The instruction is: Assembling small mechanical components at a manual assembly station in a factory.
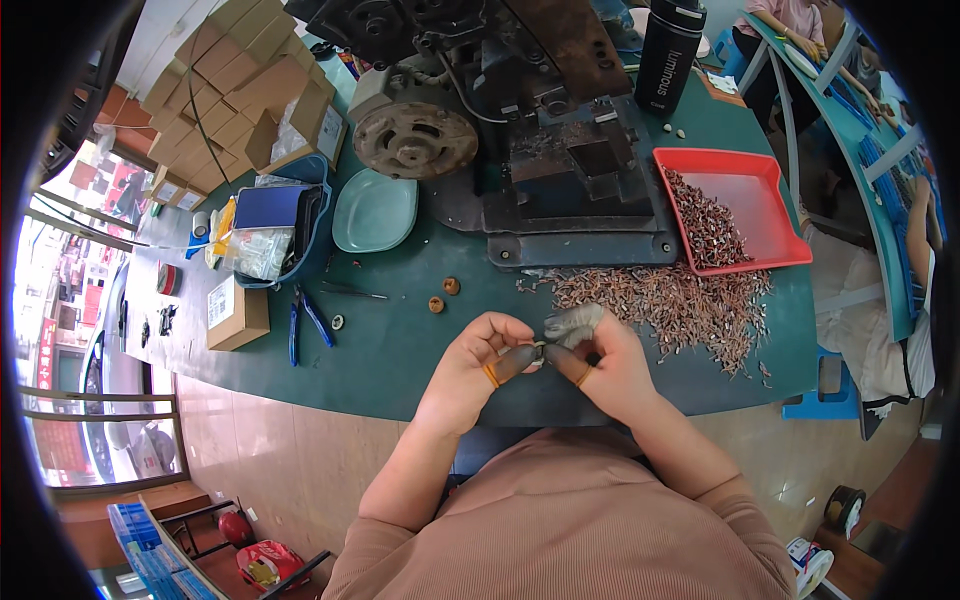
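Observation:
My left hand point(484, 362) and my right hand point(598, 352) meet over the front edge of the green table, thumbs and fingertips pinched together. Between them is a tiny part, mostly hidden, whose kind I cannot make out. Dark finger covers sit on both thumbs and on a right finger, with orange bands at the thumb bases. To the right of my hands spreads a pile of small copper-brown metal pieces point(680, 310). A red tray point(745, 200) behind it holds more of them. Straight ahead stands a dark, worn machine press point(570, 190) with a rusty round wheel point(415, 142).
Left of my hands lie blue-handled pliers point(294, 330), tweezers point(354, 291) and two small brass-coloured round parts point(437, 304). Farther left are a green plastic dish point(375, 210), a blue basket point(318, 225) and a cardboard box point(238, 314). A black bottle point(669, 60) stands behind. People sit at another table, far right.

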{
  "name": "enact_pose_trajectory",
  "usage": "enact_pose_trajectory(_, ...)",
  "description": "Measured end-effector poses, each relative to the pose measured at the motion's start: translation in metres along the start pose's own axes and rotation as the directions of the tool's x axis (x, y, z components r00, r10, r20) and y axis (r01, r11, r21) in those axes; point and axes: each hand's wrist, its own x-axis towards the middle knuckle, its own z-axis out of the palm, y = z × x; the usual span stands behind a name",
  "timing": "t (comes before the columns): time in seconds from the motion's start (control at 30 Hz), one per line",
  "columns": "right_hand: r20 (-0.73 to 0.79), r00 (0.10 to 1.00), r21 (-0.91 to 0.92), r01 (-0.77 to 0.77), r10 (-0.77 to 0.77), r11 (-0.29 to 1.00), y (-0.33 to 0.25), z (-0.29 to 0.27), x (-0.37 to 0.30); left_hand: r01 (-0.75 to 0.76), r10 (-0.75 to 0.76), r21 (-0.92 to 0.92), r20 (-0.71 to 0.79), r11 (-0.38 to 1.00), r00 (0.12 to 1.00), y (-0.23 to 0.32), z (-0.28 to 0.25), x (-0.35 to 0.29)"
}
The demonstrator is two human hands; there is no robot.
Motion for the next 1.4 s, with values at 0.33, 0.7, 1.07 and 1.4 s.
enact_pose_trajectory(0.33,0.008,0.922,-0.324,0.369,-0.388,0.871,-0.012,0.002,0.001,0.065,-0.066,-0.19,0.001,0.98,0.998,0.005,0.004,-0.003)
enact_pose_trajectory(0.7,-0.002,0.93,-0.284,0.352,-0.368,0.892,-0.006,0.005,0.003,0.078,-0.085,-0.13,-0.046,0.988,0.995,0.003,0.007,-0.004)
enact_pose_trajectory(1.07,0.062,0.985,-0.181,0.169,-0.16,0.969,-0.014,0.002,0.001,0.072,-0.048,-0.309,0.085,0.948,0.995,0.002,0.009,-0.004)
enact_pose_trajectory(1.4,0.201,0.959,0.481,-0.274,0.199,0.832,-0.005,0.007,-0.005,-0.122,0.151,-0.099,0.39,0.988,0.908,0.01,0.022,-0.01)
